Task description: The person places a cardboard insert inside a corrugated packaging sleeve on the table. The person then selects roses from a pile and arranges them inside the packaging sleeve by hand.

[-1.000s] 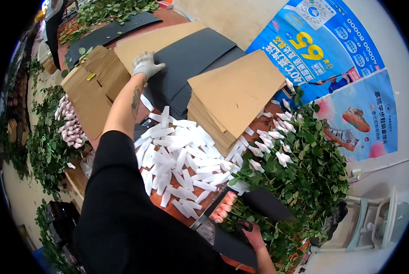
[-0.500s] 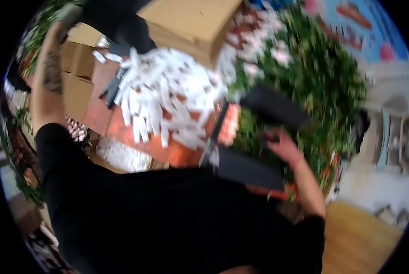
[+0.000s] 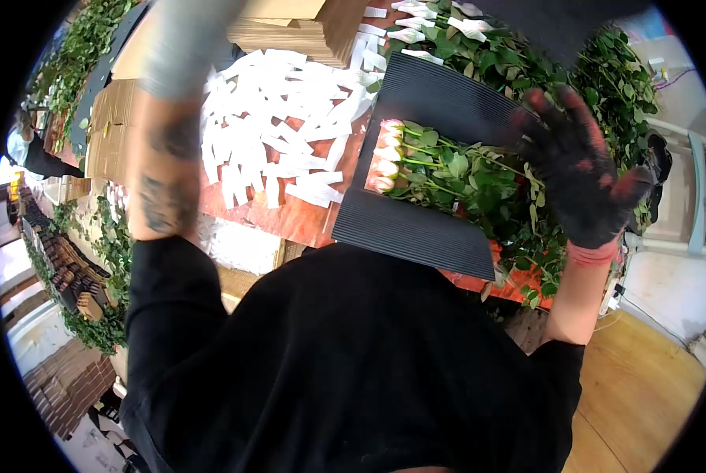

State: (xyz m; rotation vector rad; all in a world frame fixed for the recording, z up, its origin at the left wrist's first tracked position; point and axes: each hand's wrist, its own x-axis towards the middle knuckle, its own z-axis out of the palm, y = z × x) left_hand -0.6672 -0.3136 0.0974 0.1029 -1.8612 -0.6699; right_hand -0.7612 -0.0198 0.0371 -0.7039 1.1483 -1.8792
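Observation:
My left hand [image 3: 195,39], in a greyish glove, is smeared by motion at the top edge; its fingers cannot be made out. My right hand [image 3: 580,169] wears a black and red glove. Its fingers are spread over the stem end of a bunch of pale pink roses [image 3: 388,158], holding nothing. The roses lie with heads to the left on black corrugated sheet [image 3: 424,229], whose other panel [image 3: 447,91] rises on the far side. A blurred dark sheet-like shape [image 3: 566,27] crosses the top right; what holds it is hidden.
White paper strips [image 3: 274,126] are heaped on the red table [image 3: 310,225]. A cardboard stack [image 3: 290,39] stands behind them. More roses in white sleeves [image 3: 412,24] and foliage lie at the back right. A pale chair [image 3: 696,181] is at right. Another person [image 3: 34,150] stands far left.
My left hand has swept rightwards from the upper left. My right hand has lifted off the bunch and moved right, fingers spreading. The view has steadied and shifted.

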